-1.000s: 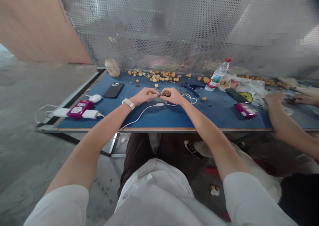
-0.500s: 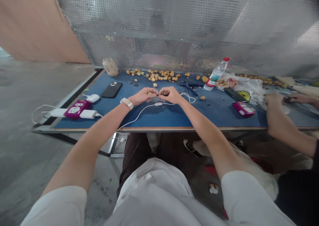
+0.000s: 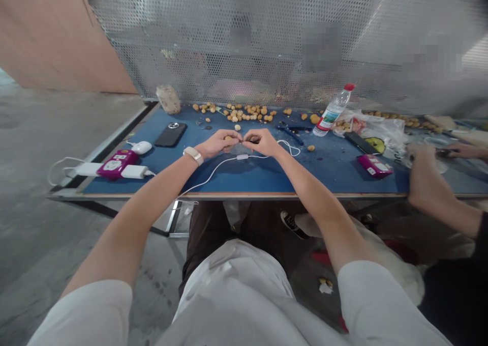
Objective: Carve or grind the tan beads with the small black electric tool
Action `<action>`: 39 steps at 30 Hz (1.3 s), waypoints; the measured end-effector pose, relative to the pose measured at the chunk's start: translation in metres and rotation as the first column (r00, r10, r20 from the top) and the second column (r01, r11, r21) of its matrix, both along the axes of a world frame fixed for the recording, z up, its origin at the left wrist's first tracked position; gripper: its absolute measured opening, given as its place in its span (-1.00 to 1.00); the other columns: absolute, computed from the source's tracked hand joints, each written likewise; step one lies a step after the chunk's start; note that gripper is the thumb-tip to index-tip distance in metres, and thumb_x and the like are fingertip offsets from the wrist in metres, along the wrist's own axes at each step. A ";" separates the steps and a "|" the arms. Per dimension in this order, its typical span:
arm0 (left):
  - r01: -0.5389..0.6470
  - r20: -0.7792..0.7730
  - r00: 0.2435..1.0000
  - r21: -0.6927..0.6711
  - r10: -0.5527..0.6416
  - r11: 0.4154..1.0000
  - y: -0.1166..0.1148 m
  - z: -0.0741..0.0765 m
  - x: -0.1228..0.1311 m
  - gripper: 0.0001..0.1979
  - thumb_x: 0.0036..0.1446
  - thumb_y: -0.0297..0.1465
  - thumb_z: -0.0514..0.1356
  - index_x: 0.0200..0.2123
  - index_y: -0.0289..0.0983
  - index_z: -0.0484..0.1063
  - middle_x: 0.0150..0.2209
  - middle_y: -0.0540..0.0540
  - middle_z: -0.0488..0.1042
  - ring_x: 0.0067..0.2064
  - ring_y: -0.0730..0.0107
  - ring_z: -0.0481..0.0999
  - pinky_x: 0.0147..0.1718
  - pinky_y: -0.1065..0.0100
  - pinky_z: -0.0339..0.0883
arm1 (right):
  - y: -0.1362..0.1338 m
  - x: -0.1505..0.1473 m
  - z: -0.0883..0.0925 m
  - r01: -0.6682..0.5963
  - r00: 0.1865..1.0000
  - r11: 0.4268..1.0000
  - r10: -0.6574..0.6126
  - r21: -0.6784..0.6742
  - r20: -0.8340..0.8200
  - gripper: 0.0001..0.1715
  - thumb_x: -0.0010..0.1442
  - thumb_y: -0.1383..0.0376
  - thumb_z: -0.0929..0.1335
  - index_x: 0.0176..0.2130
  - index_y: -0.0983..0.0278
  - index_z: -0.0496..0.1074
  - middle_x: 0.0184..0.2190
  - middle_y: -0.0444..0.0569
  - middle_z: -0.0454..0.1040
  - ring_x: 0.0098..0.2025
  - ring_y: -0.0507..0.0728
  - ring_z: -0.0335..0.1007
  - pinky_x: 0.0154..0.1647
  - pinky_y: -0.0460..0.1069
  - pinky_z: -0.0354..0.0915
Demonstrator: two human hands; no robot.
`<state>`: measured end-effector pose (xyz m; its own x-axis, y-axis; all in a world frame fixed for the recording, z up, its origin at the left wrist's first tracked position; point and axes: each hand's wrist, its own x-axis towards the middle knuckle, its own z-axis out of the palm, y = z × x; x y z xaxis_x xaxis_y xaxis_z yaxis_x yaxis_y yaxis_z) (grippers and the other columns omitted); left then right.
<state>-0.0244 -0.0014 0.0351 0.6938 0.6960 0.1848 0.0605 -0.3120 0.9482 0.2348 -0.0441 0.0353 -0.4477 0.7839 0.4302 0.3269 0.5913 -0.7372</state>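
My left hand, with a pale band on its wrist, is closed around a small round tan fruit that looks like a longan. Its fingertips meet those of my right hand above the blue table. My right hand is pinched; a small dark bit shows at the fingertips, too small to name. A white cable with an inline switch runs on the table just below both hands. Behind them lie several similar round tan fruits, one close to my left fingers.
Left are a black phone, a white mouse-like device, a purple pack and a clear jar-like container. Right are blue-handled pliers, a water bottle, another purple pack and a co-worker's hands. A perforated metal panel stands behind.
My hands stay together, fingertips touching, with only slight finger movement. The camera view has shifted a little. The co-worker's hands at the right have moved slightly.
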 end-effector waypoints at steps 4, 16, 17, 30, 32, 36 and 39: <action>-0.034 -0.014 0.999 0.035 0.035 0.999 0.002 -0.003 -0.001 -0.61 0.34 -0.02 0.51 -0.07 -0.22 0.70 -0.54 0.11 0.33 -0.54 0.48 0.21 -0.43 0.30 0.27 | 0.000 0.000 -0.001 0.028 1.000 0.999 -0.028 0.016 0.012 -0.55 0.36 -0.13 0.54 -0.16 0.19 0.62 -0.37 -0.07 0.62 -0.43 0.12 0.48 -0.36 0.05 0.42; -0.155 -0.219 0.880 0.708 0.422 0.689 0.001 -0.004 0.009 -0.78 0.44 -0.28 0.36 -0.02 -0.22 0.81 0.03 -0.26 0.81 0.12 -0.03 0.77 0.24 0.07 0.57 | 0.006 -0.007 -0.004 0.169 0.978 0.977 -0.182 0.129 0.097 -0.68 0.40 0.02 0.45 -0.19 0.21 0.61 -0.26 0.05 0.69 -0.21 0.20 0.53 -0.18 0.06 0.39; -0.143 -0.229 0.877 0.715 0.423 0.684 0.001 -0.004 0.008 -0.78 0.46 -0.28 0.35 -0.02 -0.22 0.80 0.03 -0.26 0.81 0.11 -0.02 0.77 0.23 0.08 0.57 | 0.007 -0.006 -0.004 0.167 0.977 0.977 -0.182 0.136 0.109 -0.68 0.40 0.02 0.44 -0.19 0.21 0.60 -0.25 0.06 0.70 -0.19 0.21 0.53 -0.16 0.06 0.39; -0.212 -0.169 0.882 0.690 0.440 0.692 0.008 0.003 -0.003 -0.82 0.43 -0.28 0.38 -0.09 -0.20 0.80 -0.01 -0.22 0.81 0.13 -0.03 0.75 0.28 0.03 0.56 | 0.017 0.013 -0.009 0.154 0.969 0.972 -0.184 0.180 0.164 -0.71 0.41 0.05 0.46 -0.18 0.22 0.62 -0.19 0.08 0.70 -0.17 0.23 0.53 -0.05 0.12 0.45; -0.282 -0.117 0.873 0.671 0.473 0.686 0.010 0.008 -0.010 -0.82 0.42 -0.29 0.38 -0.08 -0.21 0.80 0.01 -0.22 0.81 0.16 -0.02 0.74 0.34 0.00 0.55 | 0.015 0.019 -0.007 0.188 0.969 0.966 -0.212 0.175 0.130 -0.69 0.43 0.03 0.47 -0.19 0.21 0.60 -0.19 0.08 0.68 -0.16 0.24 0.54 -0.05 0.13 0.46; -0.327 -0.075 0.881 0.617 0.467 0.716 0.007 0.015 -0.015 -0.82 0.38 -0.32 0.42 -0.04 -0.23 0.80 0.03 -0.22 0.83 0.17 0.01 0.75 0.35 0.04 0.57 | 0.012 0.023 -0.004 0.191 0.974 0.974 -0.203 0.119 0.098 -0.64 0.46 -0.03 0.48 -0.19 0.19 0.58 -0.20 0.05 0.65 -0.18 0.22 0.53 -0.08 0.12 0.46; -0.321 -0.053 0.900 0.589 0.432 0.742 0.000 0.016 -0.009 -0.80 0.37 -0.32 0.45 0.00 -0.25 0.80 0.04 -0.24 0.84 0.16 0.02 0.76 0.34 0.05 0.58 | 0.012 0.020 -0.006 0.164 0.978 0.981 -0.176 0.106 0.111 -0.63 0.49 -0.06 0.49 -0.14 0.18 0.60 -0.19 0.05 0.66 -0.18 0.22 0.53 -0.06 0.13 0.46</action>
<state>-0.0331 -0.0016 0.0507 0.4553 0.7210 0.5224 0.4327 -0.6920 0.5779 0.2546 -0.0325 0.0290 -0.3641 0.8105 0.4588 0.5109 0.5857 -0.6292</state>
